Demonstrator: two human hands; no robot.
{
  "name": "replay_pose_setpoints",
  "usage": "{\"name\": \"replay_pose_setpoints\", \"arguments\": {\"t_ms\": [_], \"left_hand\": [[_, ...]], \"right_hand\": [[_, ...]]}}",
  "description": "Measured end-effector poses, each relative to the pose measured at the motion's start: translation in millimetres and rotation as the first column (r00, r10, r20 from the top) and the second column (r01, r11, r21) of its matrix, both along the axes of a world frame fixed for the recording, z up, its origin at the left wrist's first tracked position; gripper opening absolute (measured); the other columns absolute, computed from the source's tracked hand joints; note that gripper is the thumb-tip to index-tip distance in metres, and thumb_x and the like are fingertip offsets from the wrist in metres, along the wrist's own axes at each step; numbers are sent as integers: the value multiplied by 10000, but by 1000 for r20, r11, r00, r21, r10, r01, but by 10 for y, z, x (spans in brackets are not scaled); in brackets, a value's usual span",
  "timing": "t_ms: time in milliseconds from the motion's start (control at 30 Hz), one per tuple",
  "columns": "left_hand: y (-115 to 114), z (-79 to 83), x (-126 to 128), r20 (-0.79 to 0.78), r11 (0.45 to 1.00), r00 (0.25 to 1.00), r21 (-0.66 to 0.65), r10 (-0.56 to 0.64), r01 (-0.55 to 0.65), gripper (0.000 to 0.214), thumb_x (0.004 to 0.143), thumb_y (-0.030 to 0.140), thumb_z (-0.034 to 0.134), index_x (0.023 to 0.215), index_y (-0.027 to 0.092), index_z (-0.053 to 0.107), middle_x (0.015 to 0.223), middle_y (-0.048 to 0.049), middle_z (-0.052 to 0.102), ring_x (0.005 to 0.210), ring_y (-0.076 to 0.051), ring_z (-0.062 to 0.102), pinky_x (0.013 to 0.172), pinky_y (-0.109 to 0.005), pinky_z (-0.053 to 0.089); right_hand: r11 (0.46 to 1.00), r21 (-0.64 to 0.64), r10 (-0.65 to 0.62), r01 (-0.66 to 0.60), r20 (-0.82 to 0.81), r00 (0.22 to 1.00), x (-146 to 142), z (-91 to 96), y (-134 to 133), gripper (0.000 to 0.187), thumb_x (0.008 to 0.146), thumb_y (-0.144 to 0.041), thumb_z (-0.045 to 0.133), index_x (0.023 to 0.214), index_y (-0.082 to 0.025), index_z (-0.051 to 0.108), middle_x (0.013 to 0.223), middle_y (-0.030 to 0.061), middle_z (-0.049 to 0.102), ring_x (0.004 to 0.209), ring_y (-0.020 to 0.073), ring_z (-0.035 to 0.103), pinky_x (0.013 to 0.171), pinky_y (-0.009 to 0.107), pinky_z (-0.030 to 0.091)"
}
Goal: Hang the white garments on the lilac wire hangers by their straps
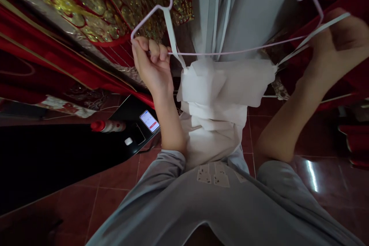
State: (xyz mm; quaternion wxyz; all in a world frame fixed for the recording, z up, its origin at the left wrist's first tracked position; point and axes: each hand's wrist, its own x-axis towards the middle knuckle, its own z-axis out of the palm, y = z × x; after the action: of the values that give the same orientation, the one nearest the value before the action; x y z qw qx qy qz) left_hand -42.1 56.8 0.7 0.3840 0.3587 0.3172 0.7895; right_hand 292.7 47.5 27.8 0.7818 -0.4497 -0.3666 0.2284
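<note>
A thin pale wire hanger (230, 51) is held up in front of me with a white garment (227, 84) hanging from it by narrow white straps. My left hand (151, 63) is closed around the hanger's left end, beside the left strap (173, 34). My right hand (337, 44) is raised at the hanger's right end, fingers curled on the right strap (314, 34). The garment's folded white cloth falls down toward my grey-sleeved arms.
A black table (57, 153) at the left carries a lit phone (149, 120), a red-capped bottle (108, 126) lying down and a small white item (128, 141). Red and gold embroidered cloth (86, 15) hangs at upper left, grey fabric (245, 7) behind the hanger. Red floor tiles (115, 184) lie below.
</note>
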Motion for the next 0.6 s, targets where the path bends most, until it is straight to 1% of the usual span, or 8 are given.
{"name": "replay_pose_setpoints", "arguments": {"t_ms": [67,133,200,267,400,500,567,600], "left_hand": [[37,-16,-40,-5,1000,1000,3,23,-23,424,1168,372,152,806,259,341,646,-1,223,561,-212,422,695,-334,526],[72,-54,-95,-39,1000,999,6,22,-21,429,1163,445,209,808,262,367,645,-4,246,574,-217,437,700,-345,524],[97,-98,-156,-73,1000,997,15,-6,7,433,1149,495,281,802,265,399,642,-13,283,597,-224,467,683,-352,518],[106,-132,-206,-80,999,996,29,-31,33,428,1140,513,344,798,269,430,644,-21,320,620,-227,497,647,-349,502],[91,-146,-248,-110,998,992,6,-56,57,419,1103,574,467,807,278,470,674,-34,404,710,-237,582,647,-346,486],[70,-129,-250,-109,998,992,-18,-68,66,423,1088,595,493,803,284,463,679,-37,412,741,-248,594,652,-348,486],[54,-117,-251,-100,995,991,-38,-93,89,427,1079,610,502,806,284,457,679,-37,415,756,-251,594,655,-348,492],[47,-112,-251,-96,993,990,-49,-107,103,432,1072,621,510,809,282,454,678,-36,417,765,-250,595,662,-346,498]], "right_hand": [[997,64,-56,44,199,979,4,-6,46,395,752,148,609,765,-196,802,721,-63,673,682,29,629,663,122,502],[994,105,-56,25,309,949,5,-38,107,414,713,153,633,811,-204,819,757,-39,694,693,57,642,652,154,501],[991,135,-62,15,350,935,31,-74,151,427,698,164,624,803,-202,818,745,-28,686,685,58,627,637,159,476],[987,159,-82,27,350,933,80,-105,158,429,698,171,608,789,-199,806,734,-36,681,680,47,614,639,155,464],[989,148,-65,17,326,943,192,-139,90,401,710,155,620,796,-195,795,734,-61,698,699,26,627,677,143,479],[993,112,-7,-35,351,936,217,-100,53,362,750,105,648,846,-202,813,764,-56,714,707,25,629,691,156,482],[993,86,41,-82,398,916,187,-33,59,292,778,41,690,868,-204,822,794,-41,723,728,46,637,714,186,492],[992,87,43,-89,428,903,161,9,73,246,784,11,712,852,-199,821,797,-31,722,736,57,637,722,198,494]]}}
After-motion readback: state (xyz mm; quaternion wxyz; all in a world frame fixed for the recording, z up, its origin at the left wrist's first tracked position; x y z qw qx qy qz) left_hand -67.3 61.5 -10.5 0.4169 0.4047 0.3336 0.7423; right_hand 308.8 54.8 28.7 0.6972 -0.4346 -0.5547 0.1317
